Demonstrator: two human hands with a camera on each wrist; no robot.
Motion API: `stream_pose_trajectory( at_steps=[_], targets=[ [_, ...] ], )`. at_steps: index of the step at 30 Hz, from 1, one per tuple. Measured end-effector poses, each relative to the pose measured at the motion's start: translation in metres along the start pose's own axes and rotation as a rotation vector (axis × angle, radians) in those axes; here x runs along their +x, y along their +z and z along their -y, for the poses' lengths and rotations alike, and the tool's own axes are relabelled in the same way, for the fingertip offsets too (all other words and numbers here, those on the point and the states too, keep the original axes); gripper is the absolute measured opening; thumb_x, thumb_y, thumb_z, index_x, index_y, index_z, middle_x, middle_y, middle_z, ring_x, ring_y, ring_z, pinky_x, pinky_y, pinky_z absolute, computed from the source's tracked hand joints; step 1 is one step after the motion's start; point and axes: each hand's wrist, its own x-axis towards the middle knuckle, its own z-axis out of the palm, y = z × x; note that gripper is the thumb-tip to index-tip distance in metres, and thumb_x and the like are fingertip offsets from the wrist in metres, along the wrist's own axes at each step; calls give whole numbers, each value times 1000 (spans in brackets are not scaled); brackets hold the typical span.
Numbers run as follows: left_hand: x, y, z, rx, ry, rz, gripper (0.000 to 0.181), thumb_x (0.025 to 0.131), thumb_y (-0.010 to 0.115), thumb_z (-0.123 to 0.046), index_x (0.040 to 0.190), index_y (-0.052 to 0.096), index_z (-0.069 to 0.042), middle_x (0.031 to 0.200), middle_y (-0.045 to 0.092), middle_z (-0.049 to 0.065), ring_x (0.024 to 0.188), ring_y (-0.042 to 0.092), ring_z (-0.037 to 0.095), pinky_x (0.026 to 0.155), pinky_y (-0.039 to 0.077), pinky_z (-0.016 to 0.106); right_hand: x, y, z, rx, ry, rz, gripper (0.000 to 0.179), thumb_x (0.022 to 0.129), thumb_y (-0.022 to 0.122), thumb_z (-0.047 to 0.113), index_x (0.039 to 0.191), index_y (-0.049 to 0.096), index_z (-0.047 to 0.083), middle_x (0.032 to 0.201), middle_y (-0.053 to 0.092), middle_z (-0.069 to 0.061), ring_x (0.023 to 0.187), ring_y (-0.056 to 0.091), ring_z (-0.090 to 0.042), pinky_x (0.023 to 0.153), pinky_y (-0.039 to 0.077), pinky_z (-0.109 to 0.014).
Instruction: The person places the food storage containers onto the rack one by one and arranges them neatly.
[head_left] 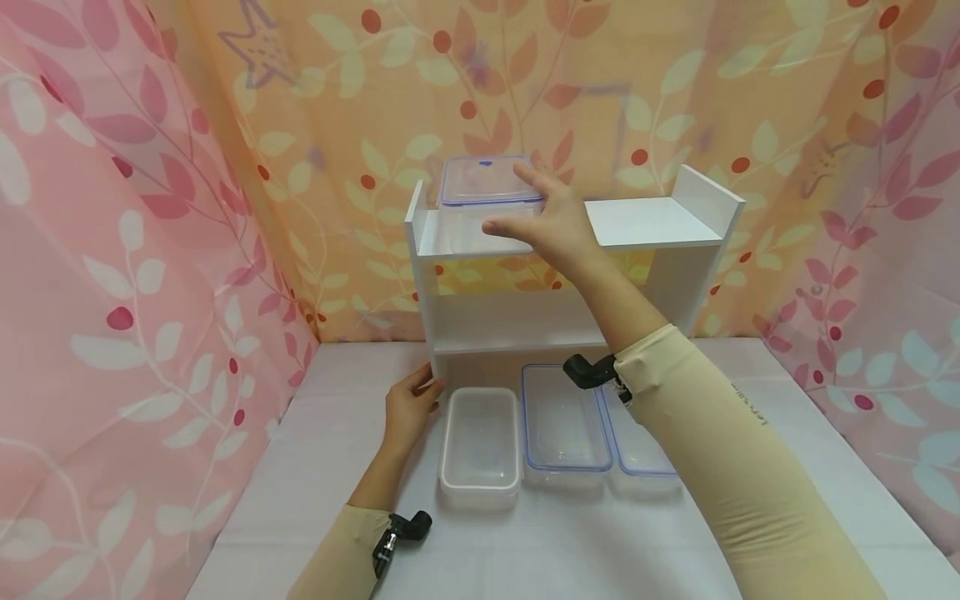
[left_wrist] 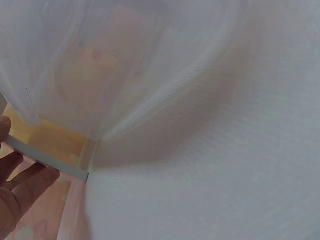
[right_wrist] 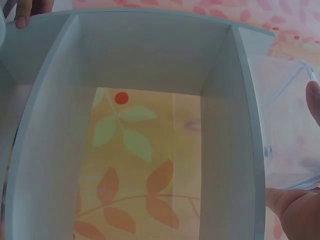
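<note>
A white two-tier shelf stands on the table. Low on its left side, my left hand holds the upright panel, thumb on one face and fingers on the other. A clear lidded food container with a blue-edged lid sits at the left end of the top board. My right hand is at that container's right front, thumb and fingers spread apart and fairly straight. In the right wrist view, the thumb lies near the board's edge and a fingertip overlaps the container.
In front of the shelf stand a container with a white rim and a blue-rimmed container. Another blue-rimmed container is partly behind my right sleeve. White cloth covers the table; patterned curtains hang around it.
</note>
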Motion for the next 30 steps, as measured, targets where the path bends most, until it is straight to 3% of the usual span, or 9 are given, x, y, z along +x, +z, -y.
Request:
stream_pose_trajectory(
  at_steps=[14,23,30],
  targets=[
    [2,-5,3,-8,-9,9,52,94,77,-17,141,61,-3,135,66,18,111,71,33,80,64,47,3,1,3,-102,-2,22,107,73,92,47,161,35,26,170,15,16,156,11,-4,128,16,-29],
    [2,-6,3,-8,-21,3,50,95,76,-16,141,61,-7,138,64,17,114,70,33,83,62,50,-8,-7,4,-204,-49,9,107,75,89,52,162,31,29,168,26,14,155,23,-11,127,25,-40],
    [1,-8,3,7,-12,-14,48,94,76,-15,139,63,-7,135,66,18,111,72,33,80,64,46,-21,-14,1,-210,-140,-70,94,77,90,47,157,41,37,162,40,10,149,36,-11,122,34,-40]
  ],
)
